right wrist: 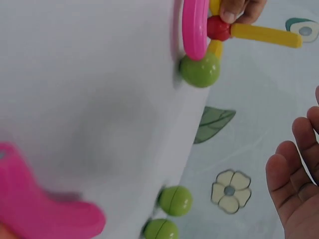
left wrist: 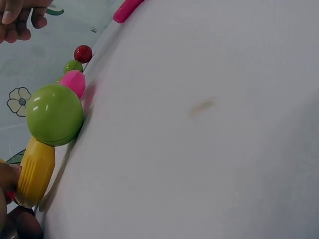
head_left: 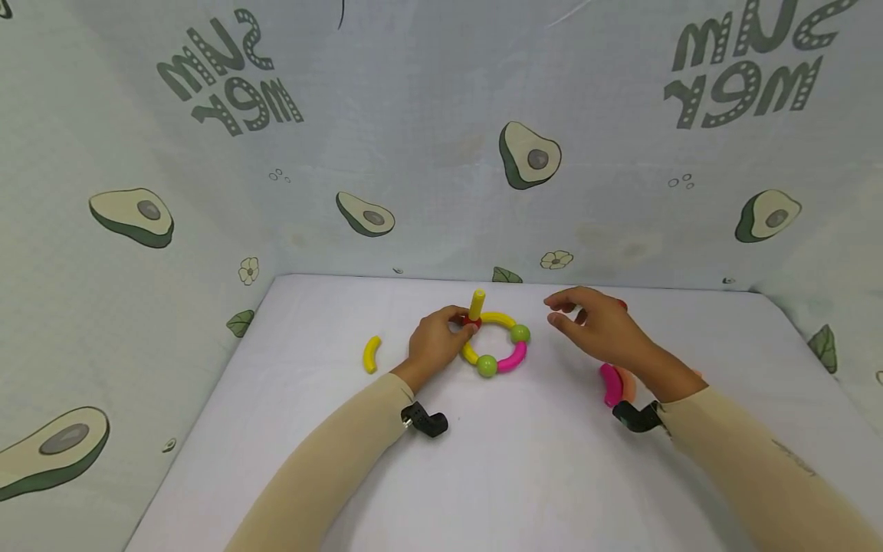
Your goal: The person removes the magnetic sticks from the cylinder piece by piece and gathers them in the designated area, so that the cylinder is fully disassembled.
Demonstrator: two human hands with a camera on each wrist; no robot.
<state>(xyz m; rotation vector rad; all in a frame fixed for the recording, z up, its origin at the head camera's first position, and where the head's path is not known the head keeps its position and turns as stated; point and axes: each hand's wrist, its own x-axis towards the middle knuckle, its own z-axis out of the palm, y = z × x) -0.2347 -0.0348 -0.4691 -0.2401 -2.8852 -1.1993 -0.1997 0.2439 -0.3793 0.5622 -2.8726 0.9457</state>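
My left hand [head_left: 434, 341] pinches a red ball [right wrist: 218, 28] on the left side of a ring built from curved rods and balls. Curved yellow rods [head_left: 498, 317] join that ball, and a straight yellow rod [head_left: 477, 305] stands upright from it. Two green balls [head_left: 487, 366] and a curved pink rod [head_left: 512, 359] make up the rest of the ring. To the right of the ring, my right hand [head_left: 607, 326] hovers over the table with loosely bent fingers, holding nothing. Its fingers [right wrist: 286, 172] show in the right wrist view.
A loose curved yellow rod [head_left: 372, 355] lies left of my left hand. Near my right wrist lie a pink curved piece [head_left: 610, 385] and an orange one [head_left: 627, 385]. Loose green balls [right wrist: 175, 200] and a red ball [left wrist: 83, 53] sit on the white table [head_left: 483, 475], partly hidden by the right hand.
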